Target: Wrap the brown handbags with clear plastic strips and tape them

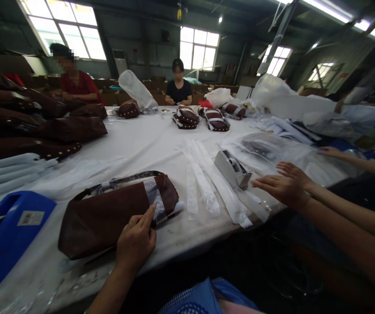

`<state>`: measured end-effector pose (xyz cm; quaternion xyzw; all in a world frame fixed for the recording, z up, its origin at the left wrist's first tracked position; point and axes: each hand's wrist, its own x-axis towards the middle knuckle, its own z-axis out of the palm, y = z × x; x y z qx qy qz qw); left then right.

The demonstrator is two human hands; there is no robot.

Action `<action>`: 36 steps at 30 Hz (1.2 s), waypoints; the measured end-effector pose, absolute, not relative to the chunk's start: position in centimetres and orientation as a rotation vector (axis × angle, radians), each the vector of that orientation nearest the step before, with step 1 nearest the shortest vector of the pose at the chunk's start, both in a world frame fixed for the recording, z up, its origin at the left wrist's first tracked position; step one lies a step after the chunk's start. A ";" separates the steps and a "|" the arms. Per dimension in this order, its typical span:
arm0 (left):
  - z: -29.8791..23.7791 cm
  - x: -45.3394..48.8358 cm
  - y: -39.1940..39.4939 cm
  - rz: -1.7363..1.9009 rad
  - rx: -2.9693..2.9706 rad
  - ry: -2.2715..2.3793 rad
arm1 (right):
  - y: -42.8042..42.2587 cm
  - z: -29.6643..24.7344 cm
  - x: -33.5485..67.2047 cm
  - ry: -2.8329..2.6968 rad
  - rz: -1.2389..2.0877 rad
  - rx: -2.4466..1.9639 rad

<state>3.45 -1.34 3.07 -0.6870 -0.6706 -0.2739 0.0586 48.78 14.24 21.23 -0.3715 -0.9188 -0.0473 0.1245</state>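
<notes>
My left hand point(136, 240) rests on a dark brown leather handbag point(109, 213) lying on the table, fingers stretched out and pressing a band of clear film or white wrap point(154, 198) around its right end. The bag's strap point(131, 176) lies along its far side, partly wrapped. To the right, my right hand point(280, 187) is held out with straight fingers, nothing visible in it. Its fingertips are beside a grey tape dispenser point(231, 168); whether they touch it I cannot tell. White strips point(203, 187) lie between the bag and the dispenser.
A blue tape dispenser point(14, 235) stands at left front, below stacked brown bags point(43, 117). A co-worker's hands point(296, 173) reach in from the right, near plastic bags point(282, 150). Wrapped bags point(216, 120) lie farther back, where two people sit.
</notes>
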 end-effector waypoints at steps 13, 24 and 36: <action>3.5 4.0 -1.6 -0.890 -2.132 -2.169 | 17.3 17.2 19.2 -3.146 0.279 -0.126; 3.3 4.3 -1.6 -0.938 -2.152 -2.198 | 19.7 14.4 8.7 -3.384 -0.144 0.096; 3.3 4.2 -1.8 -0.954 -2.147 -2.200 | 24.3 16.4 9.3 -2.898 -0.293 -0.800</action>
